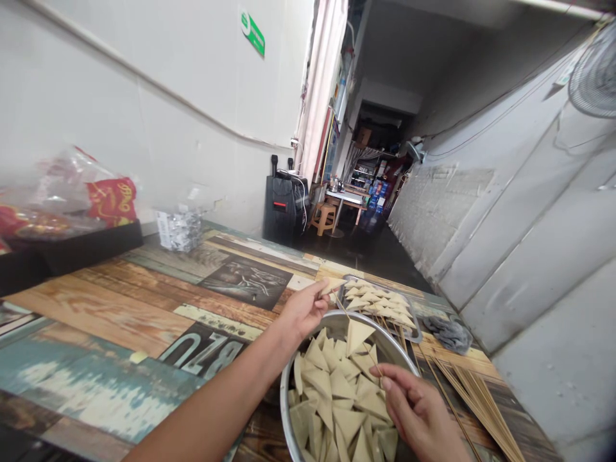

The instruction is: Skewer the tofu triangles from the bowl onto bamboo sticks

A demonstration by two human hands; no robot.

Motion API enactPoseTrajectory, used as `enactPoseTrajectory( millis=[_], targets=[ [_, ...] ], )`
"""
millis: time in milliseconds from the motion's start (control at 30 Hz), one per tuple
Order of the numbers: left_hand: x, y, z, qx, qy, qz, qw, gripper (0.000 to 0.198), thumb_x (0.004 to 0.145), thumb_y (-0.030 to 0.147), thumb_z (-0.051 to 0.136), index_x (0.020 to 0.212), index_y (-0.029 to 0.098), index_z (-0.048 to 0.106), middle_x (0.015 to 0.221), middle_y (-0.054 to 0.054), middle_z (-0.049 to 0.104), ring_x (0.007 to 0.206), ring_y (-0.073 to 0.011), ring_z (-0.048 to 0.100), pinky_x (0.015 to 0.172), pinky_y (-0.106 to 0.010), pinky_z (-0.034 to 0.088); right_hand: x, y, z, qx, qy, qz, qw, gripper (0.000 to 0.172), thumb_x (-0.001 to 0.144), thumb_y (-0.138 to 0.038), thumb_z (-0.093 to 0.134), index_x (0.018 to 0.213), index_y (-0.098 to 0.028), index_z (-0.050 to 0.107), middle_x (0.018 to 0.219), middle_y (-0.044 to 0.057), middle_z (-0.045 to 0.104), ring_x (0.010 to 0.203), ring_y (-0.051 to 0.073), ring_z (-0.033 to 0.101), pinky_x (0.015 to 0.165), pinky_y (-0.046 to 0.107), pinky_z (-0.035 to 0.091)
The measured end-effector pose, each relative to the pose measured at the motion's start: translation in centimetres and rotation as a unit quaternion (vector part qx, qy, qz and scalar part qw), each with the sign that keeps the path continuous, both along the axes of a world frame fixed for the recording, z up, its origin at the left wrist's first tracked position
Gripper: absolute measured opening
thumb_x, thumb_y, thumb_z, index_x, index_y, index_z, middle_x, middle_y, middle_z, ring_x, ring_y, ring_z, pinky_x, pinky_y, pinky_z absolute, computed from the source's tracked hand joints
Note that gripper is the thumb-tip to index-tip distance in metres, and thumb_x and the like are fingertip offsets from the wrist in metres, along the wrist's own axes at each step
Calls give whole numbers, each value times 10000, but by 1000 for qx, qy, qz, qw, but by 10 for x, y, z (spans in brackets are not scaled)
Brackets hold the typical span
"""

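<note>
"Where is the thin stick (pixel 342 307)?"

"Over the big bowl (pixel 285 399), slanting from the right hand (pixel 418 410) up to the left hand (pixel 304 309). The right hand pinches its lower part."

"And the left?"

"It squeezes a pale triangle (pixel 333 284), just beside the stick's top end. I can't tell if the two touch. A second triangle (pixel 359 333) sits on the stick, between the hands."
</note>
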State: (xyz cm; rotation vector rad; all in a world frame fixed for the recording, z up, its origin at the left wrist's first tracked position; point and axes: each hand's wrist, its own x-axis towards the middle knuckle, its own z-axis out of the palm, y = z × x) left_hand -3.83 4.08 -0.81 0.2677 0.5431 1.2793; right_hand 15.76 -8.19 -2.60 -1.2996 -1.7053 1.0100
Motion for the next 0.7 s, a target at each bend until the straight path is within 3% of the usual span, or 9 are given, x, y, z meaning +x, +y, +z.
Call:
enactPoseTrajectory(
  millis=[133, 267, 400, 700],
  targets=[
    [2, -3, 1, 11, 14, 5, 1000, 62, 755, 92, 564, 705, 74, 531, 729, -106, 604, 429, -23, 432, 285, -90, 277, 2, 1, -2, 47, -69, -2, 997, 347, 856, -415, 431, 964, -120, 579, 519, -51, 333, 447, 81, 297, 375, 176, 208],
    [2, -2, 1, 5, 45, 41, 998, 150, 714, 205, 644, 781, 95, 566, 819, -108, 631, 486, -56, 501, 364, -139, 399, 3, 3, -4, 78, -111, -3, 991, 312, 870, -382, 407, 965, -139, 578, 530, -44, 355, 457, 91, 313, 391, 183, 252],
    [1, 0, 2, 0, 59, 50, 997, 146, 711, 184, 646, 809, 98, 580, 813, -108, 640, 517, -71, 532, 402, -148, 422, 4, 4, -4, 105, -151, 11, 983, 281, 873, -359, 409, 940, -144, 576, 544, -35, 379, 467, 99, 340, 396, 185, 274],
    [4, -7, 6, -2, 44, 29, 999, 100, 731, 152, 616, 778, 68, 588, 745, -123, 650, 507, -82, 543, 417, -160, 436, 3, 0, -8, 123, -135, -9, 983, 266, 870, -344, 415, 953, -151, 577, 528, -37, 407, 451, 101, 368, 377, 176, 280]
  ],
)
